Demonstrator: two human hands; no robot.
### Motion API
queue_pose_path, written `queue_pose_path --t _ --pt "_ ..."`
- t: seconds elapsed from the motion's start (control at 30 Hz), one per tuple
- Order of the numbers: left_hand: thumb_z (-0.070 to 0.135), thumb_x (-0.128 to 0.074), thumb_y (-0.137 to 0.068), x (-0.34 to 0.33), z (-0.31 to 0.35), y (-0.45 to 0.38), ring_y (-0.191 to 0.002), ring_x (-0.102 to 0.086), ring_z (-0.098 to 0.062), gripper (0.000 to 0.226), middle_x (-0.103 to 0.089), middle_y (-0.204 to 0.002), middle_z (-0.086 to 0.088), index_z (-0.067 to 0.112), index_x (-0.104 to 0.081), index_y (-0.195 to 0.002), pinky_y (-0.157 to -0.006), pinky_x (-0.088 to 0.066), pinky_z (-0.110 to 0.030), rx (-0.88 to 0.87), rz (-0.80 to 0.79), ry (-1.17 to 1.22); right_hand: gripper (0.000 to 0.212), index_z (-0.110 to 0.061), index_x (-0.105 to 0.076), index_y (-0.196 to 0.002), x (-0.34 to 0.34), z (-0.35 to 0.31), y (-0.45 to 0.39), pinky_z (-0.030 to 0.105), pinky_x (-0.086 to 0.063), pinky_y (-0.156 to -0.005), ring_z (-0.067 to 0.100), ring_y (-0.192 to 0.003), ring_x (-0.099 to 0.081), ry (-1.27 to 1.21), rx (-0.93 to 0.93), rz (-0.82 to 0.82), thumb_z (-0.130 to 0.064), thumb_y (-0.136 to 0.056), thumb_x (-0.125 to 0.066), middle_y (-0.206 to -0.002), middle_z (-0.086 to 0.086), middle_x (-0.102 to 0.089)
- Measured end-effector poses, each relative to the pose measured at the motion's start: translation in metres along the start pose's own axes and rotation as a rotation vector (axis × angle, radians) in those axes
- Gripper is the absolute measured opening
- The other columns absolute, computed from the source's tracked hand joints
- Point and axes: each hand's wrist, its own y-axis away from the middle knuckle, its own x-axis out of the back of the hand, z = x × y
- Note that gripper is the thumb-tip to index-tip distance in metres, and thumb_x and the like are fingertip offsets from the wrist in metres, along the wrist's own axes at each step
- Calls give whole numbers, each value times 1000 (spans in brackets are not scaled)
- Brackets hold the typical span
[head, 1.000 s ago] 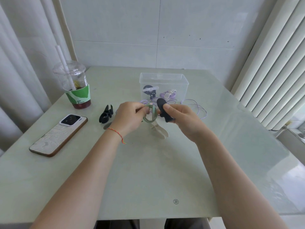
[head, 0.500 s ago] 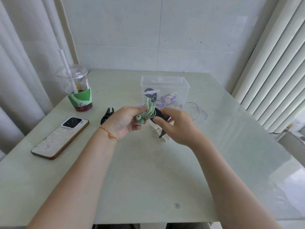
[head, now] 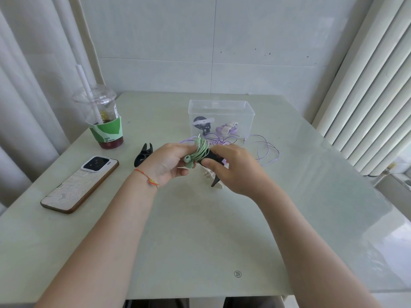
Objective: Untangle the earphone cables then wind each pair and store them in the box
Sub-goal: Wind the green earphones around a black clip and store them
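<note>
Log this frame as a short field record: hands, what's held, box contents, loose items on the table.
left hand: holds the green earphones, wound in a bundle
right hand: grips the black winder at the bundle
box: clear, open, two wound pairs inside
purple cable: loose beside the box
spare black winder: on the table
phone, drink cup: far left

Both forearms reach in from 6 o'clock and meet just above centre. The left hand (head: 169, 164), palm turned toward 3 o'clock, has its fingers curled in a grip, a red string around its wrist. The right hand (head: 233, 167), back up, pinches with thumb (head: 210, 163) and fingers, knuckles toward 12 o'clock.
</note>
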Motion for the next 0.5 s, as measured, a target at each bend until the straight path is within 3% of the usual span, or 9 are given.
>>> queue_pose_path --t 0.13,0.27,0.37,0.5 --pt "24 -60 -94 1 1 1 -58 -54 -9 17 -61 -62 1 11 -69 -86 -46 -39 -18 -28 -47 -23 25 -22 -50 -73 1 -1 -1 20 -34 -58 3 -67 -46 -11 -73 9 -33 -93 -60 -62 -13 -49" --pt "21 -59 -94 -1 1 1 -59 -52 -8 16 -60 -60 3 8 -69 -92 -46 -39 -17 -38 -24 -65 22 -11 -63 -87 -1 -3 -2 25 -38 -63 10 -67 -44 -42 -69 17 -32 -92 -62 -67 -11 -51" --pt "20 -62 -90 -4 -1 -1 -59 -51 -10 19 -60 -59 3 5 -71 -96 -46 -38 -18 -24 43 -45 22 -11 -59 -82 -1 -4 -2 27 -38 -63 7 -65 -47 -52 -80 -2 -31 -91 -63 -66 -11 -49" --pt "19 -63 -89 -10 -3 -2 -58 -51 -9 13 -62 -70 -1 10 -72 -88 -46 -40 -19 -38 82 8 24 -23 -50 -72 1 -4 -3 26 -35 -62 5 -65 -45 -38 -93 -1 -29 -91 -63 -65 -11 -47"
